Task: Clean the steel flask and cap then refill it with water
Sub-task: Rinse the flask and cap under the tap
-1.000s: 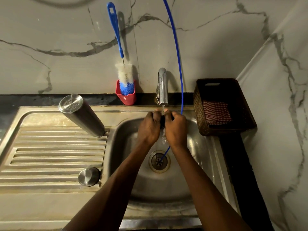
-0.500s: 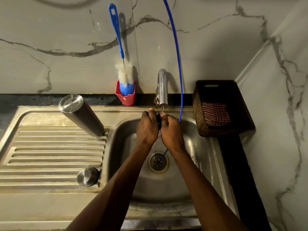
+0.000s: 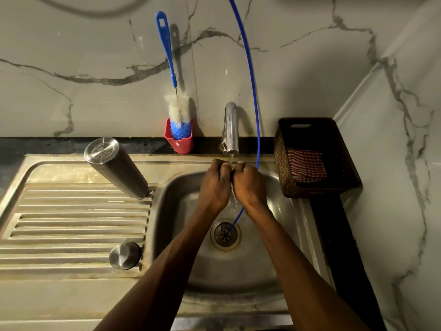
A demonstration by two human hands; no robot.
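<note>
The steel flask (image 3: 117,168) stands upside down on the drainboard (image 3: 71,218), left of the basin, and leans a little. Its steel cap (image 3: 124,255) sits on the drainboard's near right corner. My left hand (image 3: 216,185) and my right hand (image 3: 249,185) are pressed knuckle to knuckle under the tap (image 3: 231,130), and water runs over them. The fingers of both hands curl round a small dark piece that is almost hidden between them.
A thin blue tube (image 3: 253,91) hangs from above past the tap into the drain (image 3: 225,232). A blue bottle brush (image 3: 177,111) stands in a red holder (image 3: 179,142) at the wall. A dark woven basket (image 3: 281,163) holding a checked cloth (image 3: 305,166) sits to the right.
Both hands have closed tighter together under the running water, and the dark piece between them shows less. The flask and cap have not moved.
</note>
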